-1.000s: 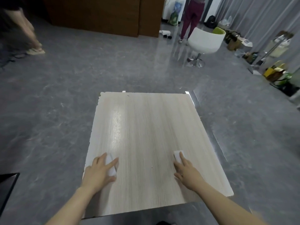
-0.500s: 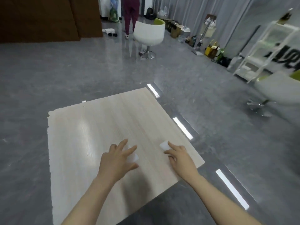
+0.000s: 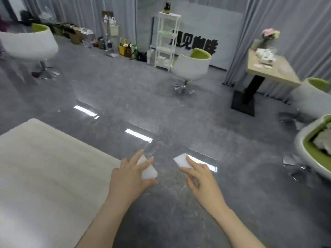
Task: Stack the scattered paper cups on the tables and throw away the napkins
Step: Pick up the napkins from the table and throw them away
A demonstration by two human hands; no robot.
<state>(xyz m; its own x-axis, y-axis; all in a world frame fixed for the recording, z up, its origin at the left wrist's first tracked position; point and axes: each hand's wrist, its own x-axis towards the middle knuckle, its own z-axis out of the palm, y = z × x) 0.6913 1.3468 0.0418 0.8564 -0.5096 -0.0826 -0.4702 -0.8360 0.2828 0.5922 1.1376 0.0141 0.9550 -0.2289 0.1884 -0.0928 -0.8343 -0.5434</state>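
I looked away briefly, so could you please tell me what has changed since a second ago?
Both hands lifted off the table and swung right, now over the floor. The left hand and right hand still each hold a white napkin.

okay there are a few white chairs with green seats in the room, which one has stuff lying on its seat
The chair at the far right edge, nearest the right hand: pale crumpled items, too blurred to identify, lie on its green seat. The other chairs' seats look bare or are hidden.
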